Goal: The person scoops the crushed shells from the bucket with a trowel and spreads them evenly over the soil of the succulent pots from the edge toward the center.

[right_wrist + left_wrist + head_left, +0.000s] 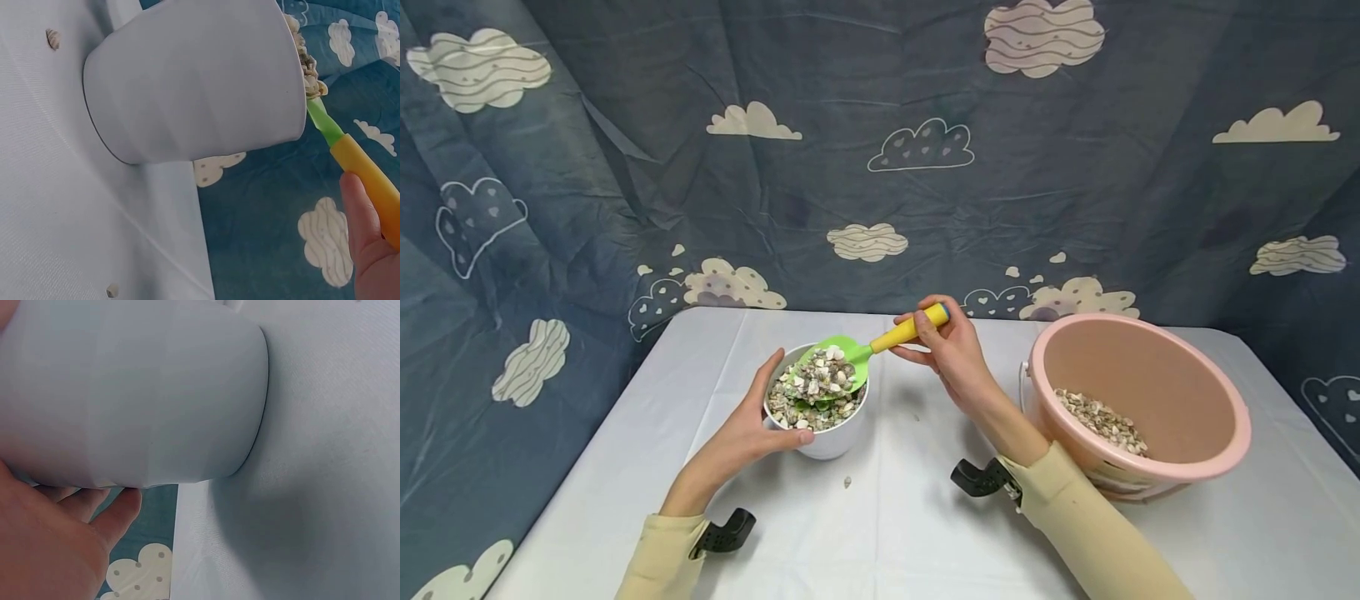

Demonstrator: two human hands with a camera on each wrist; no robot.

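A white pot stands upright on the table, filled near its rim with small shells. My left hand holds the pot from the left, thumb on the near side and fingers on the far side. In my right hand is the yellow handle of a toy shovel. Its green blade, heaped with shells, lies over the pot's opening. A little green shows beneath the heap. In the right wrist view, the shovel neck passes close to the pot's rim.
A pink bucket with shells at its bottom stands on the right, beside my right forearm. A loose shell lies on the white-covered table in front of the pot. Behind hangs a dark cloud-patterned cloth.
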